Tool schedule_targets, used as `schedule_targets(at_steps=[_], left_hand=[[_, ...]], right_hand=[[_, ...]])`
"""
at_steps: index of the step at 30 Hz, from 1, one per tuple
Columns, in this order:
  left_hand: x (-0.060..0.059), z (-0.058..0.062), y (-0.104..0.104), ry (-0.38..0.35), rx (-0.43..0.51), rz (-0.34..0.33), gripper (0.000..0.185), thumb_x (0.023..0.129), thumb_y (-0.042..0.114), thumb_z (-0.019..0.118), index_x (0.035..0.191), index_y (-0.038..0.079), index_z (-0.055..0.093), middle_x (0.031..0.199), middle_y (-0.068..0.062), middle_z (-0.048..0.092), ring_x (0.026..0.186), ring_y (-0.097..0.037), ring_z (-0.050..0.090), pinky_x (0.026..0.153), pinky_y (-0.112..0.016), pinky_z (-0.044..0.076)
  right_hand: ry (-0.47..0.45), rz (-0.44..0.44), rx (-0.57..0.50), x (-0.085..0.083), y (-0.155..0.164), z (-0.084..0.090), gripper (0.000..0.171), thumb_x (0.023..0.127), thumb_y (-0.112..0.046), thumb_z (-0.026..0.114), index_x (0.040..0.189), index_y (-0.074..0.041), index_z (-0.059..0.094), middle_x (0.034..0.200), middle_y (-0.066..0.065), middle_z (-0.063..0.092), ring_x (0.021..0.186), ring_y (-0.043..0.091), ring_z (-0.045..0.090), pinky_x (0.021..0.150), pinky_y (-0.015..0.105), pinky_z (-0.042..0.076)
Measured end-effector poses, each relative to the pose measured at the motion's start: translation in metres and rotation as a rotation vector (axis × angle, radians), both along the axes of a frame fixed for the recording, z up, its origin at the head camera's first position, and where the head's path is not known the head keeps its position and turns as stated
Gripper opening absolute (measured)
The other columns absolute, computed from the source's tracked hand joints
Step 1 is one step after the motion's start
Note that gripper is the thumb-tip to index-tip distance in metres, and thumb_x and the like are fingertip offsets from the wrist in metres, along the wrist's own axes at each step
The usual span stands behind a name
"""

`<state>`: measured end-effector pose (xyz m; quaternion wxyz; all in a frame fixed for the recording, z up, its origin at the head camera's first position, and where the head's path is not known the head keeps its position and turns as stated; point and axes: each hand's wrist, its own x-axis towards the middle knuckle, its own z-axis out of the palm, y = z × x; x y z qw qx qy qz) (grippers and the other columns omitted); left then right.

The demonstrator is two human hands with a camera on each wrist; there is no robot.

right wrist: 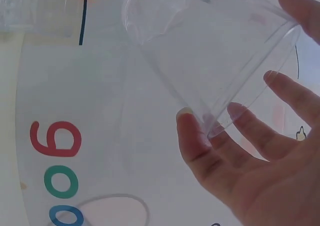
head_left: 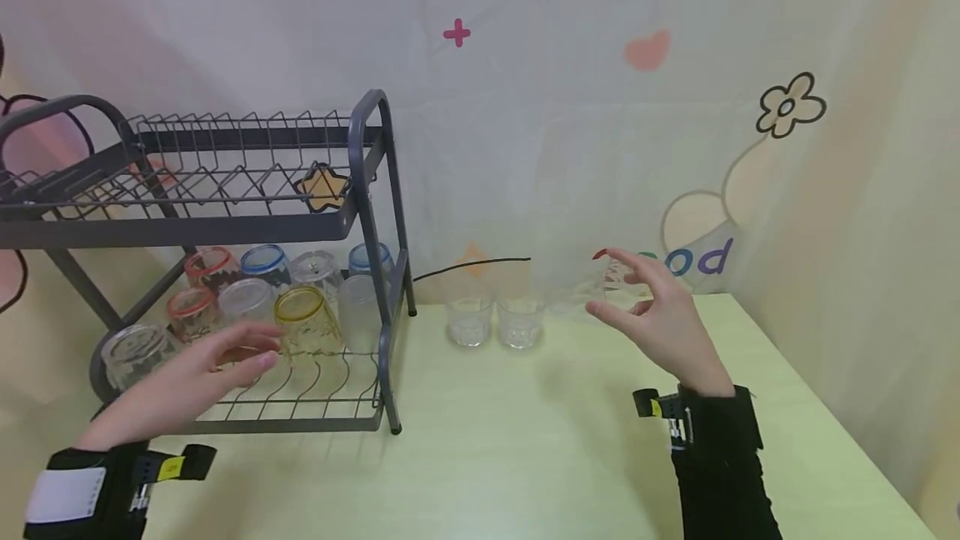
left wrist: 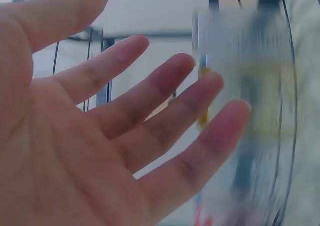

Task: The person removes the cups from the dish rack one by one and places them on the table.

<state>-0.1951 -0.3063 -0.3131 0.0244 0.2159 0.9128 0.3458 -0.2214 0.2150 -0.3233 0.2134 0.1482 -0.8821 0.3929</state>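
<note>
Clear cup (right wrist: 200, 51), tilted, base leftward, above the bench (head_left: 465, 448); pinched at the rim between thumb (right wrist: 195, 141) and fingers (right wrist: 292, 96) of the right hand (head_left: 669, 322). Likely slip from so slight a hold; possible clink against the two glasses (head_left: 470, 325) on the bench from too wide a swing left. Left hand (head_left: 198, 375) with fingers loosely spread, gripping nothing, near the yellow glass (head_left: 309, 330) in the rack (head_left: 172, 232); risk of toppling it by careless reach.

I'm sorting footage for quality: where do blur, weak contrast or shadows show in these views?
Left wrist view: the glasses at right are smeared and streaky, while the left hand looks fairly clear; right wrist view: the clear cup in the right hand shows little contrast against the pale backdrop; head view: soft shadows lie on the table.
</note>
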Motion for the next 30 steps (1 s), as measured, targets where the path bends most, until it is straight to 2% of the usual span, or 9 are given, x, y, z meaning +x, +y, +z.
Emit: schedule_targets(at_steps=[3, 7, 13, 16, 19, 24, 27, 30], left_hand=[[0.0, 0.008, -0.02, 0.077, -0.097, 0.075, 0.042, 0.103, 0.03, 0.053, 0.137, 0.006, 0.05, 0.127, -0.018, 0.059, 0.116, -0.039, 0.055, 0.082, -0.053, 0.052], [-0.004, 0.013, -0.041, 0.147, -0.22, 0.168, 0.046, 0.102, 0.033, 0.054, 0.133, 0.0, 0.052, 0.122, -0.024, 0.06, 0.11, -0.044, 0.056, 0.077, -0.059, 0.05], [-0.018, 0.014, -0.066, 0.209, -0.337, 0.271, 0.049, 0.1, 0.031, 0.057, 0.126, -0.009, 0.054, 0.12, -0.034, 0.054, 0.106, -0.053, 0.05, 0.076, -0.065, 0.045], [-0.025, 0.013, -0.078, 0.199, -0.398, 0.315, 0.055, 0.098, 0.033, 0.059, 0.128, -0.013, 0.05, 0.122, -0.04, 0.048, 0.107, -0.057, 0.045, 0.078, -0.068, 0.041], [-0.03, 0.009, -0.09, 0.142, -0.469, 0.325, 0.066, 0.095, 0.037, 0.062, 0.132, -0.015, 0.043, 0.123, -0.045, 0.043, 0.109, -0.06, 0.042, 0.08, -0.071, 0.04], [-0.035, -0.001, -0.105, 0.059, -0.516, 0.317, 0.082, 0.09, 0.037, 0.068, 0.142, -0.013, 0.03, 0.129, -0.05, 0.029, 0.114, -0.066, 0.032, 0.084, -0.077, 0.034], [-0.035, -0.005, -0.109, 0.058, -0.514, 0.32, 0.085, 0.088, 0.035, 0.07, 0.144, -0.011, 0.028, 0.128, -0.051, 0.026, 0.115, -0.067, 0.03, 0.085, -0.077, 0.033], [-0.036, -0.007, -0.109, 0.092, -0.519, 0.304, 0.081, 0.086, 0.031, 0.072, 0.141, -0.012, 0.033, 0.126, -0.049, 0.031, 0.113, -0.065, 0.032, 0.085, -0.076, 0.034]], right_hand=[[0.008, -0.006, 0.073, -0.009, 0.004, 0.004, 0.068, 0.086, -0.041, 0.075, 0.145, -0.022, 0.046, 0.14, 0.005, 0.049, 0.118, 0.028, 0.05, 0.076, 0.037, 0.052], [-0.018, 0.009, 0.161, -0.023, 0.007, 0.005, 0.072, 0.086, -0.044, 0.074, 0.146, -0.016, 0.046, 0.138, 0.013, 0.048, 0.119, 0.033, 0.049, 0.087, 0.055, 0.047], [-0.077, 0.04, 0.277, -0.045, 0.014, 0.007, 0.073, 0.086, -0.043, 0.074, 0.145, -0.009, 0.046, 0.136, 0.019, 0.046, 0.121, 0.038, 0.046, 0.094, 0.058, 0.042], [-0.134, 0.058, 0.311, -0.055, 0.017, 0.006, 0.072, 0.086, -0.043, 0.074, 0.144, -0.009, 0.047, 0.141, 0.021, 0.042, 0.126, 0.039, 0.041, 0.097, 0.06, 0.039], [-0.198, 0.074, 0.364, -0.067, 0.018, 0.006, 0.071, 0.086, -0.041, 0.074, 0.144, -0.008, 0.047, 0.143, 0.023, 0.04, 0.125, 0.039, 0.045, 0.096, 0.058, 0.043], [-0.263, 0.093, 0.465, -0.091, 0.012, 0.005, 0.068, 0.086, -0.034, 0.074, 0.142, -0.006, 0.048, 0.138, 0.025, 0.045, 0.119, 0.038, 0.049, 0.089, 0.052, 0.048], [-0.291, 0.092, 0.512, -0.103, 0.007, 0.002, 0.065, 0.085, -0.033, 0.074, 0.14, -0.006, 0.05, 0.134, 0.023, 0.05, 0.119, 0.037, 0.049, 0.088, 0.052, 0.048], [-0.323, 0.089, 0.543, -0.115, 0.0, -0.005, 0.065, 0.084, -0.033, 0.075, 0.138, -0.006, 0.052, 0.135, 0.022, 0.051, 0.121, 0.039, 0.049, 0.093, 0.055, 0.045]])
